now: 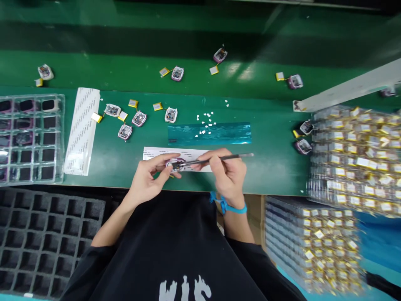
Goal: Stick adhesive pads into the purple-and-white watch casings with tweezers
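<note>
My left hand pinches a small purple-and-white device housing with its circuit side showing, near the front edge of the green bench. My right hand, with a blue band on the wrist, grips dark tweezers like a pen. Their tip reaches into the housing; whether it pinches a part is too small to tell. Under both hands lies a white printed strip. Just beyond is a teal film strip, with several tiny white pieces on and around it.
Several open housings with wired yellow batteries lie at centre left, others along the back. A clear tray and a white sheet are at left, black foam tray below. Stacked battery trays and a white bar stand at right.
</note>
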### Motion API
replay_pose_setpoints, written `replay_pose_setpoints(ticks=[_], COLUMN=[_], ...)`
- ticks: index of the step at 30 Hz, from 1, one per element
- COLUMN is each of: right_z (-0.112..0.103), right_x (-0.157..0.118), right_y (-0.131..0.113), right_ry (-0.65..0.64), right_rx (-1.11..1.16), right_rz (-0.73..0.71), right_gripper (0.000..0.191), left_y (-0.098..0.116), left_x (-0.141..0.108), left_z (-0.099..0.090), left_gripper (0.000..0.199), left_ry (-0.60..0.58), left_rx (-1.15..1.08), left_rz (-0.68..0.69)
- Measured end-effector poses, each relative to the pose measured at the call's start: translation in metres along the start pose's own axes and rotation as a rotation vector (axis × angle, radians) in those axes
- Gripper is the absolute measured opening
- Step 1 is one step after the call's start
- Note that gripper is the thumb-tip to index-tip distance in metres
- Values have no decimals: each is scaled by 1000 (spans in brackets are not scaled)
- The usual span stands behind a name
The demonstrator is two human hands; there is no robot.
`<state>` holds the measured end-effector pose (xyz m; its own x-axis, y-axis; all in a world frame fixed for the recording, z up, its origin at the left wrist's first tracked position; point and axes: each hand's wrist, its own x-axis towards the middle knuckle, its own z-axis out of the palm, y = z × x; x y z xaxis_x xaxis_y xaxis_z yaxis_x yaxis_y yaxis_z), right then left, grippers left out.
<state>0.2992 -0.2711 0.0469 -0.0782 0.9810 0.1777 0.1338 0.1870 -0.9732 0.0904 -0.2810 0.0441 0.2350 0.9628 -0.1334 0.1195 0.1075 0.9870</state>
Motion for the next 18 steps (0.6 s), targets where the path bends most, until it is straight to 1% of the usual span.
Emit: replay_pose_setpoints(ticks=[3,5,6,8,10,13,15,16,18], right_z=[-9,-11,-11,-8,-5,-3,-3,-3,-2], right_x=[24,37,42,48,52,54,54,54,54], right_y=[8,15,19,27,36,49,54,56,59], right_ry=[-171,-215,-213,-198,-209,-247,-248,-246,-240], right_rx=[-166,-183,-184,-215,-274,-299,-288,-281,-273], right_rz=[-26,-49,-61,-84,-90,-22,15,12,-43], right_gripper=[33,33,31,28,24,23,23,22,19], left_y=[-11,-20,-25,-32,-38,-41,-42,-43,-45], left_x=[15,26,31,37,40,41,42,42,43], left_z=[-13,-19,-21,-23,-22,-21,-20,-20,-19], left_gripper=[23,21,21,21,21,20,20,20,21], left_ry=[147,222,231,204,154,84,49,39,34], left_rx=[322,514,559,558,518,502,521,536,573], left_rz=[102,151,162,181,212,241,246,253,285])
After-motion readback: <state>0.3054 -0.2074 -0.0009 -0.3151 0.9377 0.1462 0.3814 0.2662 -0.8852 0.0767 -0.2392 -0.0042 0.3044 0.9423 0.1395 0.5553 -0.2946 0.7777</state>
